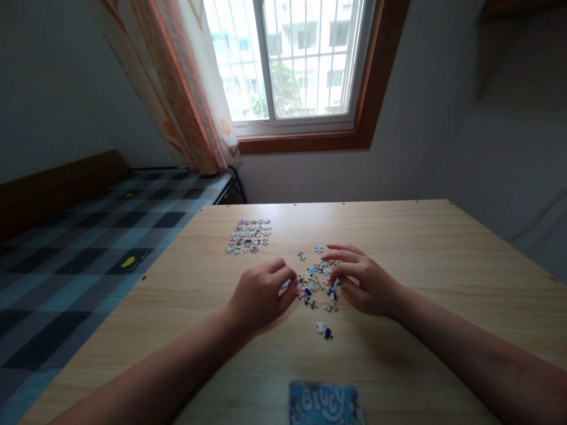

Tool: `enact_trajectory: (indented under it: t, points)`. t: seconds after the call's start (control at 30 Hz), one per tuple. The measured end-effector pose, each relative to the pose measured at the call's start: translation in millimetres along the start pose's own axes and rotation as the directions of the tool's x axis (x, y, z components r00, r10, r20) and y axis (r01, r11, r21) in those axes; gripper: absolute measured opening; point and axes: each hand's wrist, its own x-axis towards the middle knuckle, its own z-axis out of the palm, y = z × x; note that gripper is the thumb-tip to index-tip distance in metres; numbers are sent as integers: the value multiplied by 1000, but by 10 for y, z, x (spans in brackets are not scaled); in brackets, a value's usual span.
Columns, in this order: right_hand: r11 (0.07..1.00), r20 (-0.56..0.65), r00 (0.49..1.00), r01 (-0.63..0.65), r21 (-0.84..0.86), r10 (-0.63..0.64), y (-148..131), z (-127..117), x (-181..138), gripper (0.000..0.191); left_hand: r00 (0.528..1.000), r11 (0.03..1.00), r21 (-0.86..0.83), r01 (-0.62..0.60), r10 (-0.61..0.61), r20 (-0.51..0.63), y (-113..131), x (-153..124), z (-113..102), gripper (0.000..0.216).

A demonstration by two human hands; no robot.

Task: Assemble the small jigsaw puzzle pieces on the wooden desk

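Puzzle pieces (312, 272), left hand (261, 292) curled, right hand (363, 278) (half open) touching

We see a loose heap of small, multicoloured puzzle pieces (314, 284) mid-surface (443, 254), a white piece (321, 327) and a dark-blue piece (328, 334) farther from the far edge, and flat rows of pieces (251, 234) near the far left corner.

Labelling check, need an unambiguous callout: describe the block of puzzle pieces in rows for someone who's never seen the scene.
On the light wood table, look to the far left part, near the checked bed. Beyond the left hand lies the block of puzzle pieces, set in rough rows, unlike the jumbled heap between the hands.
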Motion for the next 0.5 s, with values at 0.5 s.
enact_trajectory:
  t: [0.5]
  points:
    - [1000,-117,993,10,-21,-13,17,16,15,26,795,842,413,347,-498,347,-119,124,-150,45]
